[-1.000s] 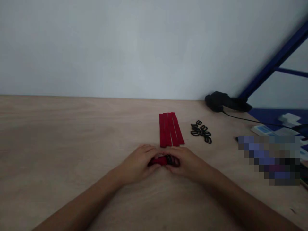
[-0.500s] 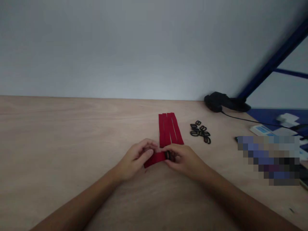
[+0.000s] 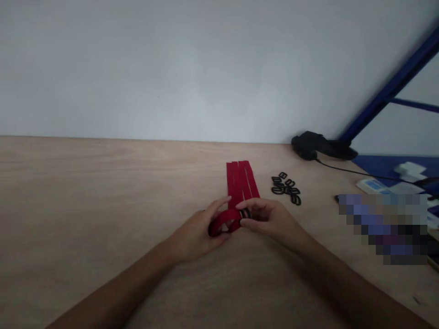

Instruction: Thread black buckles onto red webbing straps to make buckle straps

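**Foreground.** The left hand [image 3: 195, 238] and the right hand [image 3: 271, 219] meet above the near part of the bench [image 3: 103, 196], with the forearms entering from the lower corners. The left hand's grip is closed around a looped red strap [image 3: 219, 225], its fingers curled about the bend and the forefinger raised beyond it. The right hand's grip is a closed pinch, thumb and fingers holding a black plastic slider [image 3: 245, 213] through which the strap appears to pass. The slider lies between the hands, at the right fingertips, with the loop just to its left.

**Handling.** The strap looks light, soft and flexible, so it will probably bend readily and is best held close to the slider. The slider looks small, light and stiff, and may prove slippery; its outer edges seem the surest hold.

**Middle ground.** Just beyond the hands, several red strips [image 3: 242, 181] lie side by side, with a loose heap of black plastic sliders [image 3: 286, 188] to their right.

**Background.** A black device [image 3: 317, 146] with a black cable [image 3: 353, 170] rests at the bench's far edge, below a blue frame [image 3: 394, 87] and a pale wall [image 3: 171, 68]. Farther right lie a blue sheet [image 3: 377, 165] and a pale box [image 3: 372, 186]; a pixelated patch [image 3: 382, 228] hides whatever is beside them.
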### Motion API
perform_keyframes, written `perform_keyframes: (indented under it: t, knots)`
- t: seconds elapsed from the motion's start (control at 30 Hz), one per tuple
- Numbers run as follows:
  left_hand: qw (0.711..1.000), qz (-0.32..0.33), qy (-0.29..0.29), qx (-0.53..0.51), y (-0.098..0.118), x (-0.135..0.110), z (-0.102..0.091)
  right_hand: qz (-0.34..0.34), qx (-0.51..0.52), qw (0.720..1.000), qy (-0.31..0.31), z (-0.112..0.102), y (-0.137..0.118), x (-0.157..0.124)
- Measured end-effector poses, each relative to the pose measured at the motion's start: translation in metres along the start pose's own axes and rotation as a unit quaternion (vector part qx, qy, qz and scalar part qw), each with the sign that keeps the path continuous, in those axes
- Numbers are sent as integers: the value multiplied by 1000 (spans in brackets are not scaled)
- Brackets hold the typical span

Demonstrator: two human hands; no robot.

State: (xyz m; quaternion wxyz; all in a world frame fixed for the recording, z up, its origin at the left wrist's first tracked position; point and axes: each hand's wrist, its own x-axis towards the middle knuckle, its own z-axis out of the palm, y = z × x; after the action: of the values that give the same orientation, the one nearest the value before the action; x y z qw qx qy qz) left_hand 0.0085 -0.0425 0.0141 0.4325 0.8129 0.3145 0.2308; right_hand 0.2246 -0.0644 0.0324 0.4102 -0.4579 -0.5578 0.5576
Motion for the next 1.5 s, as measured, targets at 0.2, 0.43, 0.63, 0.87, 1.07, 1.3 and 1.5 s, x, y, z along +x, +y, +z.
perform_keyframes:
  t: [0.2, 0.43, 0.63, 0.87, 1.07, 1.3, 1.5]
  knots:
    - [999, 2, -40, 21, 5, 0, -4, -9, 232, 965, 122, -16, -11, 7]
    - [977, 103, -106, 152, 12, -2, -11, -64, 220, 954, 195, -40, -11, 17]
    - [956, 105, -109, 251, 12, -5, -13, -21, -274, 958, -86, -38, -18, 2]
    - [948, 95, -110, 282, 10, -5, -13, -14, -521, 831, -193, -28, -26, -12]
    - [954, 99, -109, 261, 10, -6, -18, -36, -499, 848, -173, -28, -20, -10]
    - [965, 76, -87, 235, 13, -6, -24, -24, -434, 888, -151, -36, -22, -7]
    - [969, 62, -26, 237, 14, -7, -27, -59, -253, 954, -148, -31, -16, -5]
